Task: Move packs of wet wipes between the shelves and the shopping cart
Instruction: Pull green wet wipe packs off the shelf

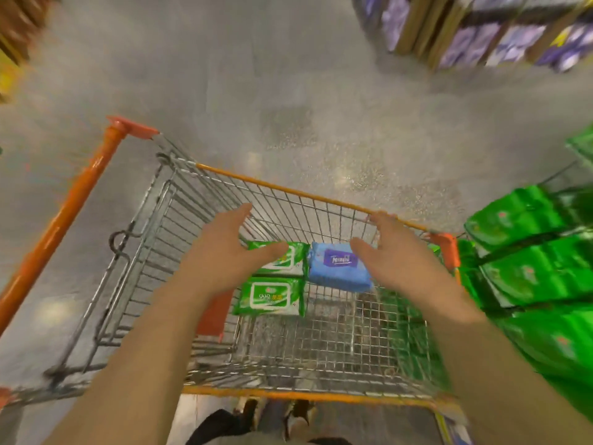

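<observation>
A wire shopping cart [288,191] with orange trim stands right below me. On its floor lie two green wet wipe packs, one [272,297] nearer me and one [290,258] farther, partly under my left thumb. A blue pack [337,268] lies beside them to the right. My left hand [221,252] hovers open above the green packs, holding nothing. Just right of the blue pack, my right hand [394,252] is also spread with fingers apart, over the cart's right side.
Green wipe packs [529,274] fill shelves close on the right, touching the cart's side. Purple packages [481,36] sit on wooden shelving at the far right. The cart's orange handle bar [73,200] sticks out left. Grey speckled floor lies ahead. My shoes show below the cart.
</observation>
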{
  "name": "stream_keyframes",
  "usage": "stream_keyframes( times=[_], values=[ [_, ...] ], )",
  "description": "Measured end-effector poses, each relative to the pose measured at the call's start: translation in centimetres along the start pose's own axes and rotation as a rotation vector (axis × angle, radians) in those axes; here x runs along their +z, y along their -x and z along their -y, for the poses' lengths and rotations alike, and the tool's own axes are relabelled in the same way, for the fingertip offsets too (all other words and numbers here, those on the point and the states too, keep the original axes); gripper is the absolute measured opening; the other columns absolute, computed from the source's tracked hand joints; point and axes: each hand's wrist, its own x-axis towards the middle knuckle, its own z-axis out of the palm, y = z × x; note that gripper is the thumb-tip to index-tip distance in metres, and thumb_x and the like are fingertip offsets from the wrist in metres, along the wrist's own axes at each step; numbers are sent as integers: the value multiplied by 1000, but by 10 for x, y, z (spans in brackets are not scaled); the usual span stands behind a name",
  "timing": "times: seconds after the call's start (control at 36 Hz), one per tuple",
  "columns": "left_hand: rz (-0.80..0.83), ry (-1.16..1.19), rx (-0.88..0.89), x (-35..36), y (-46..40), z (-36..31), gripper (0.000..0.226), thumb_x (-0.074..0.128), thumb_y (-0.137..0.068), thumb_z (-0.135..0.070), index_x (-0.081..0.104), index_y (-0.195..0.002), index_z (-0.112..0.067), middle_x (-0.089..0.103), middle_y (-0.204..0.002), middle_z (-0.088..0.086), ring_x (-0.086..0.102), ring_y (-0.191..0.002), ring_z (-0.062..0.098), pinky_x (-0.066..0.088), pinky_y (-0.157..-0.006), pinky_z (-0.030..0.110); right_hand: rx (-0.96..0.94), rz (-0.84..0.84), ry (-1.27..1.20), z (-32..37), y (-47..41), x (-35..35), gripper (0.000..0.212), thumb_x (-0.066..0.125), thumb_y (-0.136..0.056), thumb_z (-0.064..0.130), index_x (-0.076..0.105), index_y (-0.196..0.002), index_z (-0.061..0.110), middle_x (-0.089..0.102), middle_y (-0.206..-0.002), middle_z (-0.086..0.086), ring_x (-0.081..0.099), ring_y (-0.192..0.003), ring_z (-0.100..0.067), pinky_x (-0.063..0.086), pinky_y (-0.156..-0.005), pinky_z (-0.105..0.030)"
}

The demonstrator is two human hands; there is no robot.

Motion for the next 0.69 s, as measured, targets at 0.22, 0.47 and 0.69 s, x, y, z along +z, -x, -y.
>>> stream_keyframes(
  times=[0.22, 0.47, 0.69],
  values=[
    [-2, -29, 164, -34, 21, -29, 103, 65, -71, -75, 23, -157, -36, 26, -163, -9, 28, -147, 15, 26, -118, 37, 42, -151, 69, 16, 57, -47, 74, 52, -100, 51, 25, -159, 15, 22, -167, -8, 24, -153, -25, 21, -124, -41],
    [84, -21, 391, -49, 41, -55, 98, 67, -74, -71, 23, -156, -39, 29, -161, -11, 29, -146, 15, 28, -115, 38, 192, -307, 41, 27, 131, -63, 79, 55, -96, 56, 25, -160, 19, 20, -168, -2, 22, -154, -24, 16, -126, -41],
    [238, -88, 607, -31, 74, -94, 98, 63, -74, -73, 19, -156, -42, 24, -163, -12, 27, -147, 15, 27, -117, 40, 372, -411, 31, 17, 220, -61, 79, 53, -97, 55, 23, -160, 18, 19, -168, -3, 20, -155, -19, 16, -127, -40]
  ],
)
